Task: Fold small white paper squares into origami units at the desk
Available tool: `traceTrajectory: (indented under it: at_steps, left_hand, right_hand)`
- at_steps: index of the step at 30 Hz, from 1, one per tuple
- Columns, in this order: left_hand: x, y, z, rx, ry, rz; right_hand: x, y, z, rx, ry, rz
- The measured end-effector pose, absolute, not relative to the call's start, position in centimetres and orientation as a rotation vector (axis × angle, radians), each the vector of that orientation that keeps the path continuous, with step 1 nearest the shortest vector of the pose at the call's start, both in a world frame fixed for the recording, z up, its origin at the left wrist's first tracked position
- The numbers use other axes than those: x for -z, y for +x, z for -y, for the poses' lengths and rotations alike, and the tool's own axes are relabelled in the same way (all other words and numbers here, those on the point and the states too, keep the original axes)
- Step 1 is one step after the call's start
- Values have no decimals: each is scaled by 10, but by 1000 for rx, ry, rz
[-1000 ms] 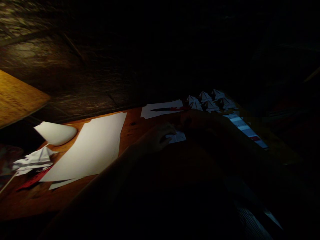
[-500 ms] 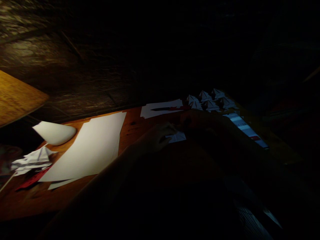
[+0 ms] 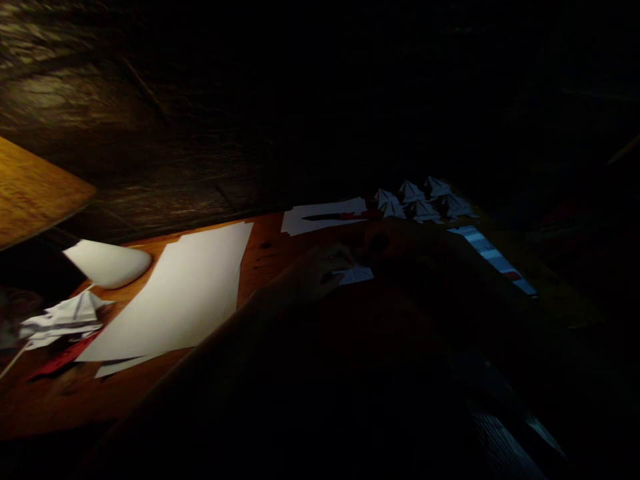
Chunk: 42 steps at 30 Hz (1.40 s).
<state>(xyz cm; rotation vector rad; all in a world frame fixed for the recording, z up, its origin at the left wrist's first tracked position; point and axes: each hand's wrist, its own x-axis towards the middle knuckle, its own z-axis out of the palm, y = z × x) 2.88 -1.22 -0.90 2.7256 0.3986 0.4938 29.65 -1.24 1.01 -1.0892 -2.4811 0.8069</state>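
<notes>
A small piece of folded white paper (image 3: 358,274) lies on the wooden table between my hands, with crease lines on it. My left hand (image 3: 323,270) is closed at its left and upper edge, thumb and fingers pinching the paper. Just beyond the paper is my right hand (image 3: 393,240), its fingers bent near the paper's far edge. Deep shadow covers the right hand, so its grip on the paper cannot be made out.
Large white sheets (image 3: 185,293) lie at left beside a curled sheet (image 3: 110,263), crumpled paper (image 3: 70,320) and a red strip (image 3: 67,357). A knife (image 3: 333,217) rests on more sheets (image 3: 295,220) at the back. Several folded paper shapes (image 3: 423,210) and a lit phone (image 3: 493,257) stand right.
Both hands stay almost in place over the folded paper. My right hand's fingers have shifted very slightly; the view has moved a little.
</notes>
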Motion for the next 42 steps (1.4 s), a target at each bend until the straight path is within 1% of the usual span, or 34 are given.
traceTrajectory:
  at_steps: [7,14,22,28,34,42]
  left_hand:
    - [13,28,9,-451,2686,-411]
    - [15,26,9,-428,2666,-412]
    - [14,27,10,-438,2656,-414]
    - [16,27,8,-463,2671,-403]
    - [10,29,12,-435,2747,-465]
    - [11,30,12,-451,2786,-474]
  right_hand:
    - [-13,289,19,-759,-1243,2398]
    - [-9,289,15,-741,-1268,2408]
    - [-7,291,13,-871,-1194,2380]
    - [-8,293,11,-759,-1252,2433]
    - [-16,292,18,-745,-1245,2491]
    - [-30,286,29,-693,-1430,2584]
